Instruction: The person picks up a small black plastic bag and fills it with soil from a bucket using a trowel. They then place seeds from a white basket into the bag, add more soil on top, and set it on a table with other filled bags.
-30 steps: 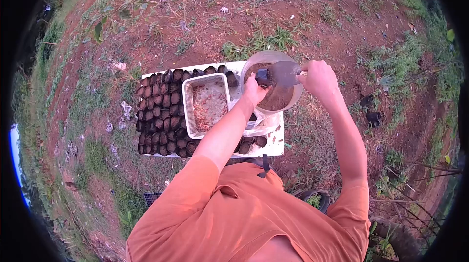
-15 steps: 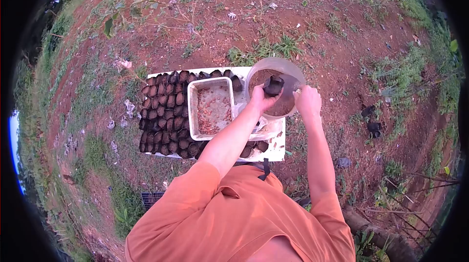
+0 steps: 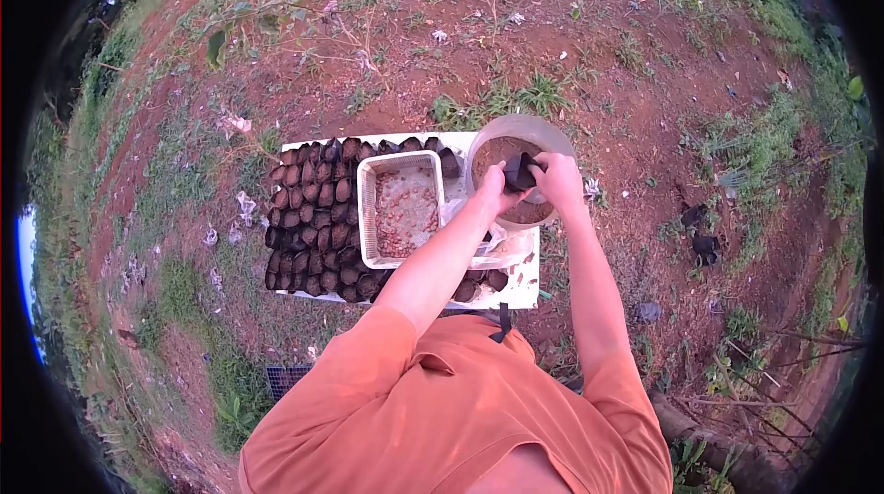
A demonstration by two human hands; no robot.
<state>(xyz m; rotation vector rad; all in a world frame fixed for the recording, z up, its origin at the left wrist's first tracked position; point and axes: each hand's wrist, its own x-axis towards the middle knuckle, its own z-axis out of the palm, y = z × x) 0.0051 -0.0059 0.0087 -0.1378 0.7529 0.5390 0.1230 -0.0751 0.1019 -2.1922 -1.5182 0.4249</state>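
Note:
A small black plastic planting bag (image 3: 521,172) is held over a round translucent tub (image 3: 477,139) of brown soil. My left hand (image 3: 495,192) is wrapped round the bag's left side and base. Against its right side, the fingers of my right hand (image 3: 558,181) grip the bag near the rim. How full the bag is cannot be made out. Left of the tub, a white plastic basket (image 3: 365,209) holds several reddish-brown seeds or nuts. Rows of black bags filled with soil (image 3: 308,218) stand beyond the basket.
All of this rests on a white board (image 3: 525,287). A clear plastic bag (image 3: 502,250) lies between the basket and the tub. Loose black bags (image 3: 705,247) lie on the ground at right. Below the board at left is a dark grid tray (image 3: 285,380).
My right hand has moved left from the tub's right rim onto the black bag. My left hand still holds the bag, which has shifted slightly and now looks more upright.

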